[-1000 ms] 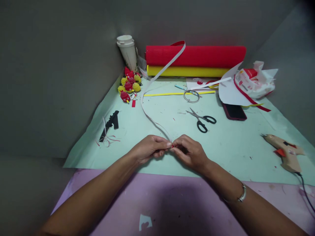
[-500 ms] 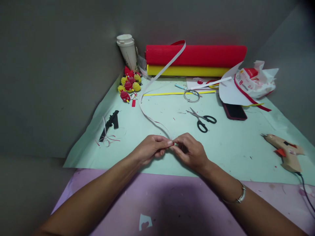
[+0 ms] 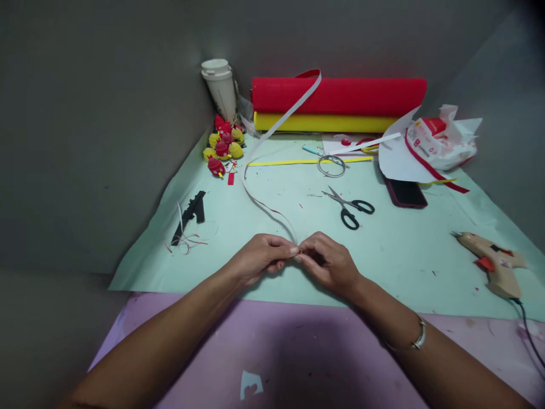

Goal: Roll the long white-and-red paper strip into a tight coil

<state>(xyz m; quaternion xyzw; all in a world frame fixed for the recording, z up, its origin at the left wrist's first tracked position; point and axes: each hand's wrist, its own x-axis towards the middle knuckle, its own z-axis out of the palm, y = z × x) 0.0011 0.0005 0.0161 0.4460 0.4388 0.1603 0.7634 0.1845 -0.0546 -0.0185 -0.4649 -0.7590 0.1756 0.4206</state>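
Note:
A long, narrow paper strip (image 3: 281,120), white on one face and red on the other, drapes over the red roll and curves down to my fingers. Its near end is pinched between my left hand (image 3: 264,258) and my right hand (image 3: 327,261), whose fingertips meet. Both hands are closed, thumbs against fingers. A small bit of red shows at the fingertips, mostly hidden by them. Black-handled scissors (image 3: 349,208) lie partly open beyond my right hand. To the left of my hands is a black paper piece (image 3: 191,215) with thin curled trimmings.
A red corrugated roll (image 3: 361,95) and a yellow roll (image 3: 327,122) lie at the back. Small red and yellow ornaments (image 3: 222,149) cluster by a white cup (image 3: 220,88). A hot glue gun (image 3: 489,264), phone (image 3: 406,193), tissue pack (image 3: 443,139) and tape ring (image 3: 331,166) lie rightward.
The fingertips have shifted very slightly, and less red shows between them. The strip's near end has moved a little with them. Everything else stays in place.

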